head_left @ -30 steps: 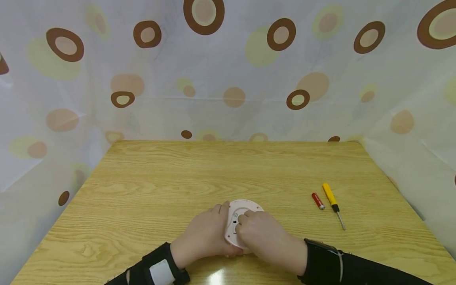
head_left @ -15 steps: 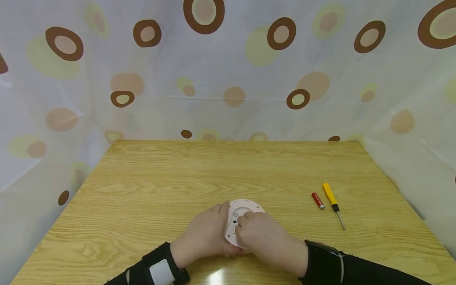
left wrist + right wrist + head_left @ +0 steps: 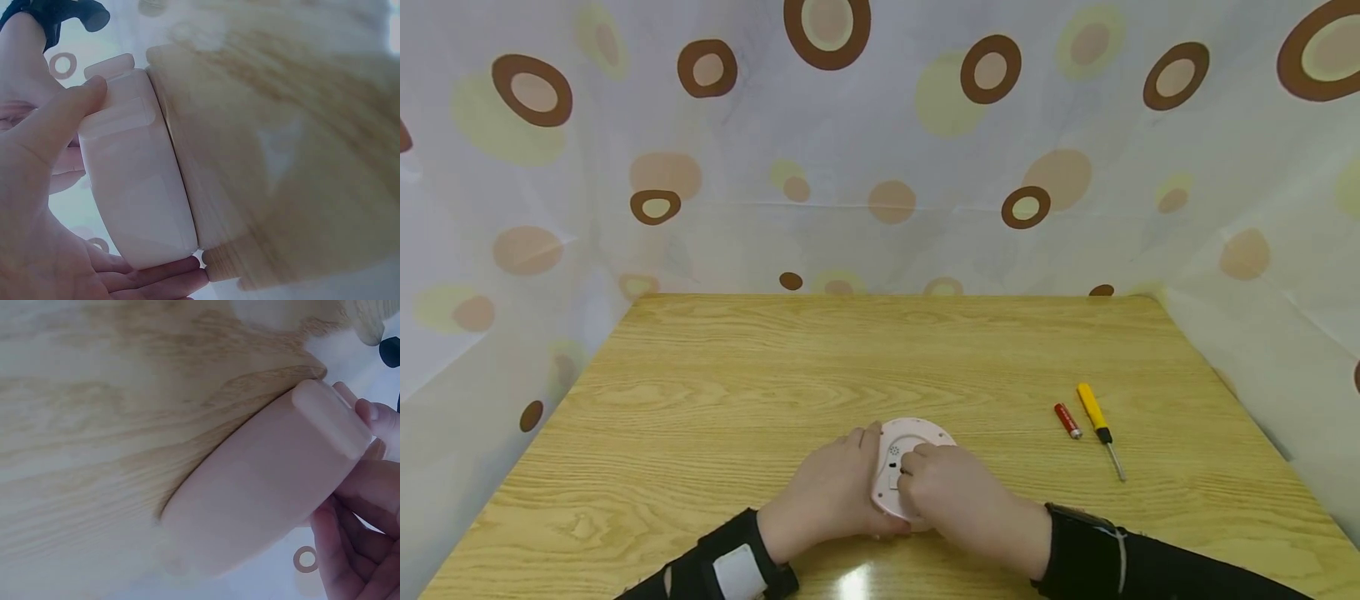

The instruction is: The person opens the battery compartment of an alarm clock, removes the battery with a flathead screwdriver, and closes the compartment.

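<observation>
A round, pale pink plastic device (image 3: 891, 497) lies on the wooden table between both hands. Its upward side shows small speaker holes, screw holes and a rectangular recess, partly covered. My left hand (image 3: 835, 492) grips its left side; in the left wrist view the thumb rests on the upper part and the fingers (image 3: 156, 281) reach round the far end of the pink housing (image 3: 134, 181). Over the device's middle and right, my right hand (image 3: 958, 500) works with curled fingers (image 3: 356, 544). Whether those fingers pinch something small is hidden.
To the right lie a red battery (image 3: 1067, 421) and a screwdriver (image 3: 1093, 408) with a yellow handle, close together. The wooden table (image 3: 737, 358) is backed by a patterned white sheet (image 3: 850, 125) at the rear and sides.
The right hand's fingers shift very slightly over the device. My left hand keeps its grip, and the battery and screwdriver stay where they were.
</observation>
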A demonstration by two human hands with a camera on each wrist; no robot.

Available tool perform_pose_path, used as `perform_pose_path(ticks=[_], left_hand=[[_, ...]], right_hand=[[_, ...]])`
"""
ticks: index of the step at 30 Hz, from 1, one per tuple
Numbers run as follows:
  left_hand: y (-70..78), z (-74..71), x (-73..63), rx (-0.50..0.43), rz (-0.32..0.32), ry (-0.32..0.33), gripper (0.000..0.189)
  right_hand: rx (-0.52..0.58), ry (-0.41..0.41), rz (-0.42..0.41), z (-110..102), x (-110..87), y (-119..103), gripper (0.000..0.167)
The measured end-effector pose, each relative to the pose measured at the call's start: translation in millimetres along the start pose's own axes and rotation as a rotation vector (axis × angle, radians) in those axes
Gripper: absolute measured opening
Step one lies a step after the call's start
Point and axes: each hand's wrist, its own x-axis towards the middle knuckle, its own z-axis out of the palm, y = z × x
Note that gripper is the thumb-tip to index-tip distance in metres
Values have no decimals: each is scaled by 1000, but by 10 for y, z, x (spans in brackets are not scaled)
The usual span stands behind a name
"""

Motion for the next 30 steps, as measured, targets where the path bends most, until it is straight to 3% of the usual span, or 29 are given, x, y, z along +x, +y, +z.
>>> perform_pose_path(ticks=[2, 10, 20, 30], left_hand=[[-7, 2, 4, 4, -3, -2, 125], [-22, 1, 11, 5, 2, -3, 123], [4, -2, 1, 15, 7, 11, 123], [-1, -5, 2, 11, 10, 3, 124]], right_hand=[[44, 18, 16, 20, -9, 25, 20], [327, 122, 99, 132, -55, 125, 16], [159, 208, -8, 129, -80, 113, 21], [196, 160, 26, 121, -68, 94, 18]])
